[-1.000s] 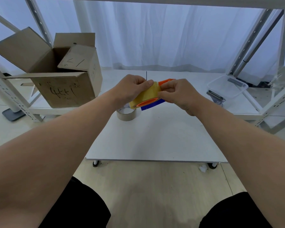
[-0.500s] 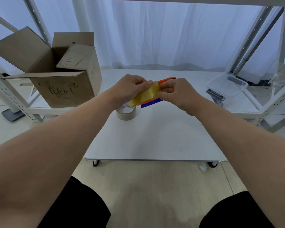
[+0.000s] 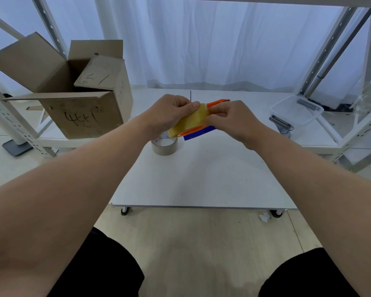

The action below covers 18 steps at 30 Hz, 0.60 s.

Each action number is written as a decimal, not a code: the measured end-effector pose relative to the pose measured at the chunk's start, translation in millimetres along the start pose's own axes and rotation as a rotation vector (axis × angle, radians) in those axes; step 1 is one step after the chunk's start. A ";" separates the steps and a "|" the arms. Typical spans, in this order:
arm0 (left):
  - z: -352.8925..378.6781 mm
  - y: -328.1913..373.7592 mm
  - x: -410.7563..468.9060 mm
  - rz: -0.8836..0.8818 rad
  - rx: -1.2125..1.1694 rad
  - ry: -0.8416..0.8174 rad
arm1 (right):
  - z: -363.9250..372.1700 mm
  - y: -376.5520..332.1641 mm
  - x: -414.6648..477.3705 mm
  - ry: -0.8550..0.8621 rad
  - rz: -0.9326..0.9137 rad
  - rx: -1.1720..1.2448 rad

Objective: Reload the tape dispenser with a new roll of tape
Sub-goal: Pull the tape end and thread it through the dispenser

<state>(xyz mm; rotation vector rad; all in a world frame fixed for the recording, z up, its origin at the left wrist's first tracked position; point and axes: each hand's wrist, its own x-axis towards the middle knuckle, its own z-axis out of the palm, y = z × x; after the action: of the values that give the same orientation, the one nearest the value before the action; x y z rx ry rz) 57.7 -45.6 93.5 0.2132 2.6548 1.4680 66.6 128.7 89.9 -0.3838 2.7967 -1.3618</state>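
Above the white table (image 3: 201, 179) I hold an orange and blue tape dispenser (image 3: 198, 132) with a yellow tape roll (image 3: 190, 122) mounted on it. My left hand (image 3: 169, 111) grips the roll from the left side. My right hand (image 3: 229, 118) pinches the yellow tape's loose end near the orange tip (image 3: 220, 102) of the dispenser. Most of the dispenser's body is hidden behind my fingers. A nearly bare cardboard tape core (image 3: 164, 146) stands on the table just below my left hand.
An open cardboard box (image 3: 81, 110) with handwriting sits on the low shelf at the left. A clear plastic container (image 3: 296, 111) and a dark metal part (image 3: 280, 123) lie at the right. White rack posts (image 3: 334, 48) stand on both sides.
My hands stay almost still. The fingers of my right hand have shifted slightly along the tape end near the orange tip, and the roll has turned a little.
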 end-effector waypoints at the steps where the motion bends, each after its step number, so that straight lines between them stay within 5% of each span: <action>1: 0.0 -0.4 0.3 -0.002 0.000 0.001 | 1.4 -0.9 -0.5 -0.010 -0.006 -0.006; 10: -1.5 0.5 -1.3 0.004 -0.002 0.007 | 0.1 0.2 -1.6 -0.014 -0.046 -0.027; 14: 0.5 3.1 -3.3 0.021 -0.014 -0.008 | -3.1 8.2 2.9 0.112 -0.073 -0.179; 18: 1.1 3.1 -3.3 0.035 0.001 0.002 | -4.0 4.4 -0.6 0.020 -0.026 -0.019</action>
<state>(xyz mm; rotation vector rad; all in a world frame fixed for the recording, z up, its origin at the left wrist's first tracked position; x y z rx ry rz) 61.4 -43.7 95.6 0.2593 2.6672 1.4772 65.8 134.5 88.9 -0.4100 2.8321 -1.3531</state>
